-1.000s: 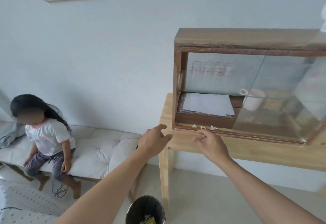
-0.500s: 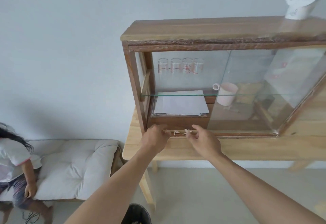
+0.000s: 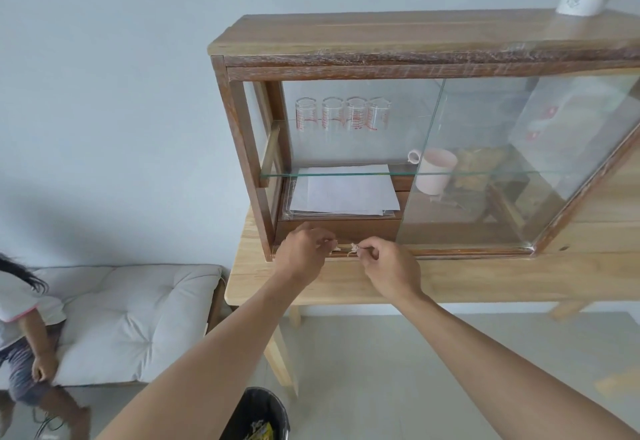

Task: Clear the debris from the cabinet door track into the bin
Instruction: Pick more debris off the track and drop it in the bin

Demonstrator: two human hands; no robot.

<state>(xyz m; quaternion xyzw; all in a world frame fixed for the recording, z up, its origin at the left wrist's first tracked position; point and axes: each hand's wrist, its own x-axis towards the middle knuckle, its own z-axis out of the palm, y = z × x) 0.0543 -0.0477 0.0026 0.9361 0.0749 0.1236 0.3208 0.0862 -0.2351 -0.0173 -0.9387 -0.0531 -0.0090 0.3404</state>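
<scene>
From the head camera: both arms reach to the cabinet (image 3: 398, 55) standing on the wooden table (image 3: 485, 276), close to the table's left end. The left hand (image 3: 303, 254) sits at the left end of the bottom door track (image 3: 450, 251), fingers curled in a pinch on a pale scrap. The right hand (image 3: 389, 268) is just beside it, thumb and forefinger nipping another bit of the debris (image 3: 353, 248) — small whitish crumpled pieces lying in the track between the two hands. The glass door (image 3: 502, 169) is slid to the right, leaving the left half open. Inside, papers (image 3: 343, 190) lie on the cabinet floor, four glasses (image 3: 343, 115) stand on the glass shelf, and a pink mug (image 3: 434, 171) lies tipped behind the pane. The black bin (image 3: 258, 412) stands on the floor below the table's left front corner — some yellow litter in it. A child sits on the cushioned bench (image 3: 138, 318) at far left.
</scene>
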